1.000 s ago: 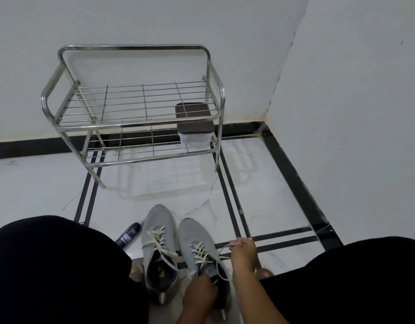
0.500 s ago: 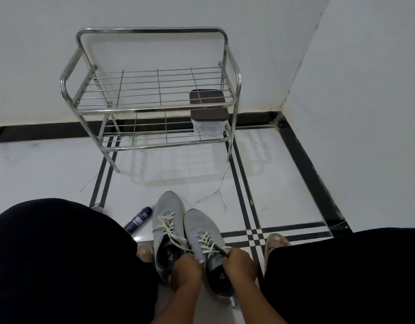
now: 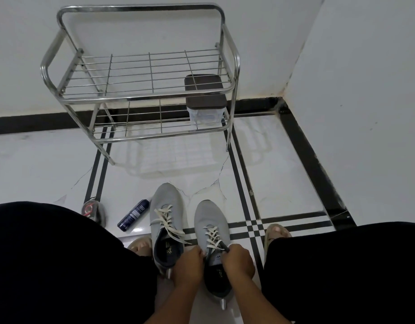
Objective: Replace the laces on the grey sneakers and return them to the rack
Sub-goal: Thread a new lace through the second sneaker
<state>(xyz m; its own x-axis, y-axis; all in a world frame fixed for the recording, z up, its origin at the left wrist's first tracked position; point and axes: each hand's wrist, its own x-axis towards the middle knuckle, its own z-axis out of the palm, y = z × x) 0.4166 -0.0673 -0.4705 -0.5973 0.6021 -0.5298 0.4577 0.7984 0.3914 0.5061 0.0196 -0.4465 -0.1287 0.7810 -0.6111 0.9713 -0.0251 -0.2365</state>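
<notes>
Two grey sneakers stand side by side on the white floor between my knees, toes pointing away. The left sneaker (image 3: 165, 202) has loose white laces (image 3: 167, 222) trailing across its opening. The right sneaker (image 3: 210, 218) carries white laces (image 3: 212, 236) crossed up its front. My left hand (image 3: 187, 267) and my right hand (image 3: 239, 261) are curled at the top of the right sneaker's lacing, each pinching a lace end. A metal two-shelf rack (image 3: 141, 94) stands against the far wall.
A clear box with a dark lid (image 3: 205, 101) sits on the rack's lower shelf at the right. A dark blue spray can (image 3: 133, 215) lies left of the sneakers, with a small round dark object (image 3: 90, 208) beside my left knee. Walls meet in a corner at the right.
My right hand came down from pulling a lace up at the right and now sits close to my left hand over the right sneaker. The view tilted so the rack appears higher.
</notes>
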